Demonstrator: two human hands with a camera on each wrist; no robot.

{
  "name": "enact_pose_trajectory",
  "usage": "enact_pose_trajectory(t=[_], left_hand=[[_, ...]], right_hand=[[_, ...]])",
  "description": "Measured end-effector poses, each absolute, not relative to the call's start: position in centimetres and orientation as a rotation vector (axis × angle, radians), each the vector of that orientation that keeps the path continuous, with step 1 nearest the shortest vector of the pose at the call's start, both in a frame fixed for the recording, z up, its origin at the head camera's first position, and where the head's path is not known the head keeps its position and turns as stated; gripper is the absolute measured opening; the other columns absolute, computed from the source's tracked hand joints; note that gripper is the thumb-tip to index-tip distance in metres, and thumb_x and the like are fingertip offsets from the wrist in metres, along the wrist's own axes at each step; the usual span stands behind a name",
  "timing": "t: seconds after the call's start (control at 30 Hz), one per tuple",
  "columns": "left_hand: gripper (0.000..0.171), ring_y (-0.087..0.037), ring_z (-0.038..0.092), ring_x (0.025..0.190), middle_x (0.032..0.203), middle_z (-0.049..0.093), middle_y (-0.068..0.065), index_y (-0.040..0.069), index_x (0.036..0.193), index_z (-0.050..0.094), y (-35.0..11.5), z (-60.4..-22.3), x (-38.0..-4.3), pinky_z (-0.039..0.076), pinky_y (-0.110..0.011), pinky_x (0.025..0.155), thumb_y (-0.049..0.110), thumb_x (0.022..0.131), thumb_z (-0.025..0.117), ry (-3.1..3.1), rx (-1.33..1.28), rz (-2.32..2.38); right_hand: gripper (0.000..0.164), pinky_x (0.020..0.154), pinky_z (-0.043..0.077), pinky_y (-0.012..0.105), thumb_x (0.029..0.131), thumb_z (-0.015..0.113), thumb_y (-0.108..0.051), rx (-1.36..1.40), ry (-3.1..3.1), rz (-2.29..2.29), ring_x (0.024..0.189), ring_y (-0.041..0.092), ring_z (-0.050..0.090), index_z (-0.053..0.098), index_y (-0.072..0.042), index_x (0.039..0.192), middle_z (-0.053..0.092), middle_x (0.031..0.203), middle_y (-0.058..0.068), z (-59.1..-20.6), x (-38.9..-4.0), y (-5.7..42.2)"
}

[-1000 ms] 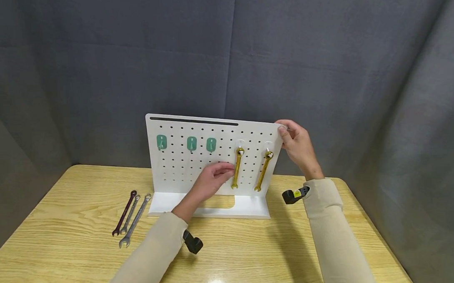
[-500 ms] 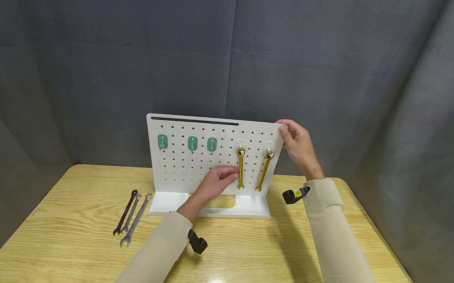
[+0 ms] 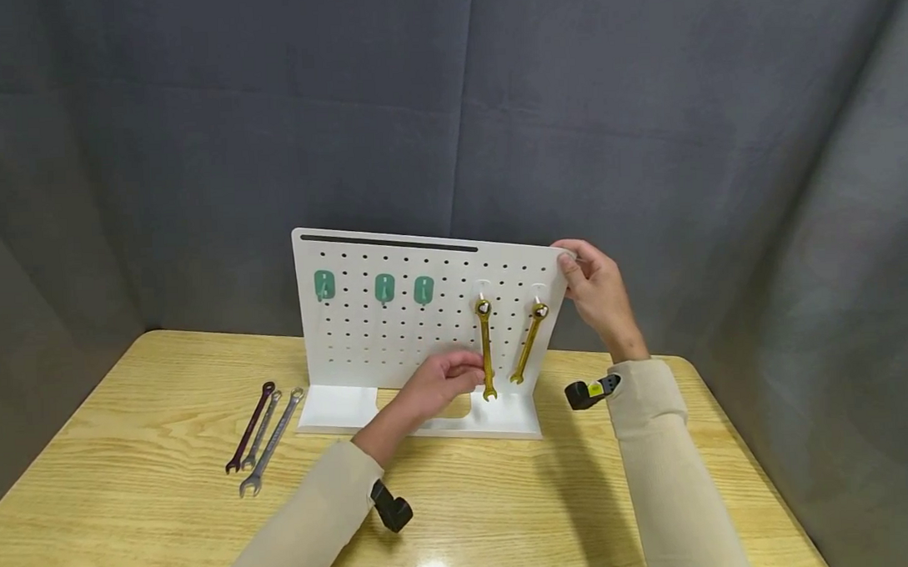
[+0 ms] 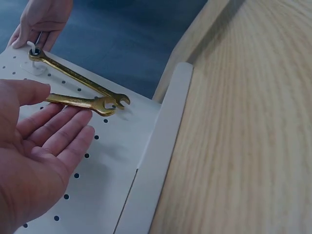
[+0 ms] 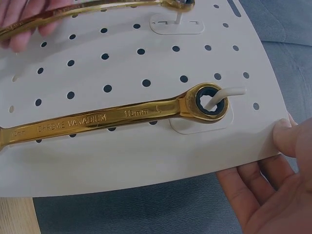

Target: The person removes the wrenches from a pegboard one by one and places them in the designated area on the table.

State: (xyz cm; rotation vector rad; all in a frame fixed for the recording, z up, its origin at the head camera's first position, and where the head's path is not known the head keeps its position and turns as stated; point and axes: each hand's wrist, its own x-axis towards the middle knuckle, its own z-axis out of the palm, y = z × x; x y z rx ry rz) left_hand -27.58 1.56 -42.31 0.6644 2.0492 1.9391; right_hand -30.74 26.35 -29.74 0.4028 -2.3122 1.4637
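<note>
A white pegboard (image 3: 426, 343) stands on the table. Two gold ratcheting combination wrenches are at white hooks on its right half. My left hand (image 3: 446, 385) pinches the left gold wrench (image 3: 486, 349) along its shaft, thumb on one side and fingers behind, as the left wrist view shows. Its ring end is at the hook, and its open end is tilted out from the board. Beside it, the 10mm gold wrench (image 5: 112, 117) hangs with its ring over the white hook (image 5: 229, 91). At the board's upper right corner, my right hand (image 3: 597, 291) grips the edge between thumb and fingers.
Three green hooks, one of them a green hook (image 3: 384, 288), sit bare on the board's left half. Left of the stand lie a purple wrench (image 3: 250, 428) and two silver wrenches, the larger silver wrench (image 3: 272, 442) nearest the board. A grey curtain (image 3: 343, 112) hangs behind.
My left hand has moved right and then lower along the left gold wrench. That wrench's open end has swung right and dropped lower. My right hand stays at the corner.
</note>
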Motion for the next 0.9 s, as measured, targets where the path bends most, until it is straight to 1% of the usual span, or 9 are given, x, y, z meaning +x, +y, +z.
enact_pose_trajectory(t=[0.17,0.27,0.53,0.63,0.77,0.9], left_hand=[[0.03,-0.026,0.066,0.115,0.124,0.07,-0.02,-0.009,0.128,0.064,1.4,-42.5,-26.9,0.054,-0.036,0.1,0.008,0.103,0.062,2.008,0.669,1.947],[0.03,-0.026,0.066,0.114,0.124,0.069,-0.021,-0.01,0.128,0.062,1.3,-42.9,-26.6,0.054,-0.041,0.101,0.008,0.104,0.062,1.984,0.674,1.947],[0.031,-0.028,0.069,0.111,0.12,0.071,-0.022,-0.015,0.128,0.059,1.3,-43.4,-25.7,0.054,-0.046,0.1,0.006,0.104,0.06,1.847,0.647,1.98],[0.032,-0.029,0.07,0.108,0.118,0.071,-0.023,-0.016,0.127,0.058,1.2,-43.3,-25.2,0.056,-0.045,0.098,0.005,0.103,0.06,1.808,0.662,1.987],[0.032,-0.029,0.071,0.104,0.116,0.072,-0.023,-0.014,0.127,0.059,1.0,-43.0,-24.5,0.058,-0.04,0.094,0.006,0.102,0.062,1.775,0.665,1.993],[0.03,-0.03,0.072,0.103,0.113,0.072,-0.023,-0.012,0.125,0.061,0.7,-42.7,-24.0,0.059,-0.04,0.092,0.005,0.101,0.063,1.773,0.675,1.995]], right_hand=[[0.033,0.097,0.055,0.052,0.11,0.051,-0.018,0.409,-2.316,1.465,0.114,0.033,0.063,0.059,0.001,0.135,0.063,0.129,0.021,-29.7,-30.6,26.3],[0.033,0.098,0.054,0.053,0.11,0.051,-0.018,0.403,-2.326,1.459,0.116,0.035,0.062,0.059,0.0,0.136,0.062,0.13,0.021,-29.8,-30.6,26.3],[0.032,0.099,0.054,0.054,0.11,0.05,-0.016,0.424,-2.312,1.468,0.117,0.037,0.062,0.058,0.001,0.137,0.062,0.131,0.023,-29.8,-30.5,26.3],[0.033,0.099,0.054,0.054,0.11,0.049,-0.016,0.429,-2.307,1.464,0.117,0.037,0.062,0.058,0.001,0.137,0.062,0.13,0.023,-29.8,-30.6,26.3],[0.033,0.098,0.054,0.054,0.11,0.05,-0.017,0.428,-2.304,1.463,0.117,0.037,0.062,0.058,0.001,0.136,0.062,0.13,0.023,-29.9,-30.6,26.4],[0.033,0.097,0.054,0.055,0.11,0.05,-0.017,0.427,-2.3,1.466,0.116,0.036,0.062,0.058,0.001,0.136,0.062,0.13,0.023,-29.9,-30.7,26.4]])
